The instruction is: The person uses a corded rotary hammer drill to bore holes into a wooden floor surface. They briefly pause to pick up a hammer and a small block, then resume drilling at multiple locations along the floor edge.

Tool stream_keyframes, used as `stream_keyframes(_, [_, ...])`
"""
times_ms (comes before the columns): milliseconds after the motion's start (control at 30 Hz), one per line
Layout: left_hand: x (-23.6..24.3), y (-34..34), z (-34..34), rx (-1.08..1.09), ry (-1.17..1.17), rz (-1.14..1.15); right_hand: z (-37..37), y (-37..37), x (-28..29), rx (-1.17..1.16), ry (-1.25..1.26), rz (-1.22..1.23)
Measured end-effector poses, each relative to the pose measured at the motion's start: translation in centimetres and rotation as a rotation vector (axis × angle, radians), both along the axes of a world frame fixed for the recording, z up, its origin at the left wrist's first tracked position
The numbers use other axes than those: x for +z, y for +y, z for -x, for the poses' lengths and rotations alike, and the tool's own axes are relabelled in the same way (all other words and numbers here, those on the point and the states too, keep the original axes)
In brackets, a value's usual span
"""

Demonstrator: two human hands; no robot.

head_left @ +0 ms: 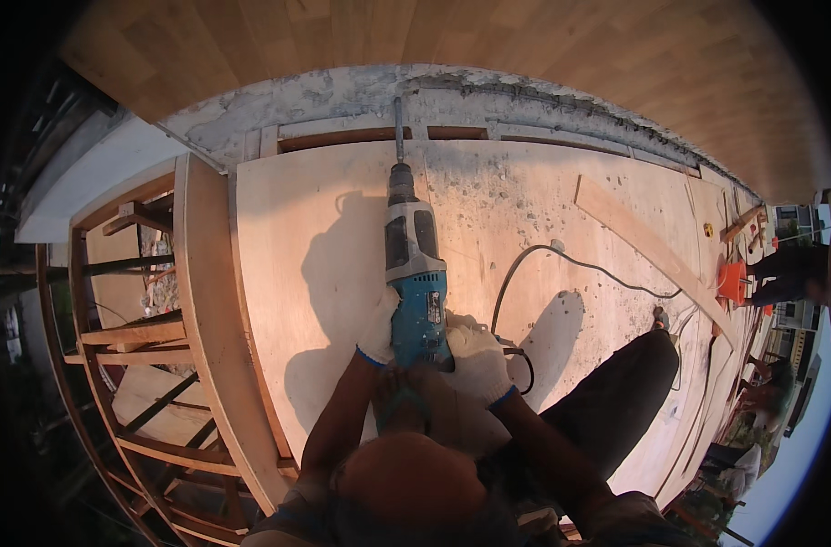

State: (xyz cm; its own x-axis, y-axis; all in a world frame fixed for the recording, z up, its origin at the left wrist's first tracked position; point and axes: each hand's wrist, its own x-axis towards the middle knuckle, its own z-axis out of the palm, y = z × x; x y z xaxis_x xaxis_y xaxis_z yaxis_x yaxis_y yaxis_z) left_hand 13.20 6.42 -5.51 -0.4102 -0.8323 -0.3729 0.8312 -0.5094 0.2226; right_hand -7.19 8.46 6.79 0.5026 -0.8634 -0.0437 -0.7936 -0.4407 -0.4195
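Fingers (463, 326) of the gloved right hand (477, 363) and left hand (377, 330) wrap the rotary hammer (422, 305) between them, its long axis running forward through the drill bit (399, 132) to the concrete strip (320, 96), left hand slightly nearer.

A long loose plank (657, 255) lay slantwise on the pale plywood sheet (288, 210), with an orange-red bucket (731, 282) near its right-hand end. An open timber frame (133, 332) with crosspieces stood at the left. Brown boarding (415, 32) spanned the top. Beyond the bucket was a person (794, 266) in dark clothing; blue sky (821, 365) showed at far right.
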Motion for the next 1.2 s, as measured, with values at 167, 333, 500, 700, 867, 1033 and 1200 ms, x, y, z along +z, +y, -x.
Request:
stream_keyframes(167, [0.3, 1.4, -1.2, -0.026, -0.02, -0.028, -2.1, 1.8, -0.5, -0.077, -0.096, -0.125])
stream_keyframes(333, [-0.4, 2.4, -0.8, -0.059, -0.067, 0.013, -1.9, 2.2, 0.9, -0.171, -0.067, -0.183])
stream_keyframes(500, [0.7, 1.5, 0.6, -0.052, 0.03, 0.09, -0.5, 1.8, 0.6, -0.155, -0.097, -0.17])
stream_keyframes(700, [0.4, 1.6, 0.6, -0.071, 0.037, 0.061, -0.4, 1.5, 0.4, -0.111, -0.177, 0.059])
stream_keyframes(867, [0.7, 0.4, 1.2, -0.067, -0.124, -0.035, -0.4, 0.8, 0.3, -0.094, -0.121, 0.01])
stream_keyframes(1033, [-3.6, 0.4, -0.3, -0.061, -0.114, 0.056, -1.1, 0.8, -1.8, -0.073, -0.097, 0.087])
stream_keyframes(1200, [-5.1, 1.6, 0.0, -0.018, 0.124, -0.023, -2.1, 1.4, -1.4, -0.06, -0.094, 0.087])
